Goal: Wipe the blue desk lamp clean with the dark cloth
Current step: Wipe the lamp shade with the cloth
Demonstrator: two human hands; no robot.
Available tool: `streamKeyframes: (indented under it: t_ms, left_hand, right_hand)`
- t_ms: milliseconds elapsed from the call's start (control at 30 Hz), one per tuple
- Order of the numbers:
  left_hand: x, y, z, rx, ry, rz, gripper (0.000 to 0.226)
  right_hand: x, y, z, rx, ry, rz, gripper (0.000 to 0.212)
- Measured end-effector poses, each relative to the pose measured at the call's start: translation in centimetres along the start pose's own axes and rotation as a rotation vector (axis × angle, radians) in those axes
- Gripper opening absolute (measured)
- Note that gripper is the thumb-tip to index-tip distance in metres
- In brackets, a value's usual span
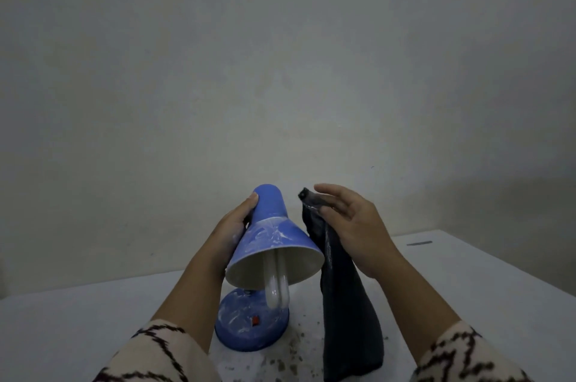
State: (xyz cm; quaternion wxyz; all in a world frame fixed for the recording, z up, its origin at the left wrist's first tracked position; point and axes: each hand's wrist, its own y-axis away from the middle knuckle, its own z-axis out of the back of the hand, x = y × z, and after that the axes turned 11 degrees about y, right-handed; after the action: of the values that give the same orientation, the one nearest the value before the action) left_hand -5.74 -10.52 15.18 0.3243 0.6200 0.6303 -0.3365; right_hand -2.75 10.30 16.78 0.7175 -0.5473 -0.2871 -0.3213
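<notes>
The blue cone-shaded desk lamp [274,238] stands on its round blue base on the white tabletop [483,275], its shade tilted toward you so the white tube bulb [276,285] shows, with pale smears across shade and base. Your left hand [232,226] cups the shade's left side, fingers up by the narrow top. Just right of the shade hangs the long dark cloth [346,303], pinched near its top by your right hand [352,226], other fingers spread. Dark crumbs [290,353] speckle the tabletop near the base.
</notes>
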Motion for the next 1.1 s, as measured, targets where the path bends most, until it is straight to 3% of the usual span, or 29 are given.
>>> streamKeyframes:
  t_ms: [233, 367, 467, 633, 900, 1100]
  left_hand:
    - [0.0, 0.3, 0.4, 0.069, 0.01, 0.014, 0.084]
    - [0.0, 0.4, 0.0, 0.084, -0.037, -0.047, 0.062]
    - [-0.2, 0.9, -0.3, 0.09, -0.082, -0.079, 0.073]
    - [-0.4, 2.0, -0.8, 0.112, -0.111, -0.121, 0.077]
    - [-0.3, 1.9, -1.3, 0.047, -0.187, -0.144, 0.053]
    - [-0.7, 1.6, -0.7, 0.048, -0.225, -0.183, 0.045]
  right_hand:
    - [1.3, -1.4, -1.8, 0.093, 0.367, 0.029, 0.021]
    - [2.1, -1.5, -2.0, 0.159, 0.485, 0.109, 0.024]
    - [2.7, -1.3, -1.8, 0.239, 0.566, 0.193, 0.026]
    - [3.3, -0.7, -1.2, 0.319, 0.491, 0.262, 0.024]
    - [2.6, -1.1, -1.2, 0.291, 0.434, 0.011, 0.022]
    - [4.6, -0.6, -2.4, 0.285, 0.619, 0.225, 0.025]
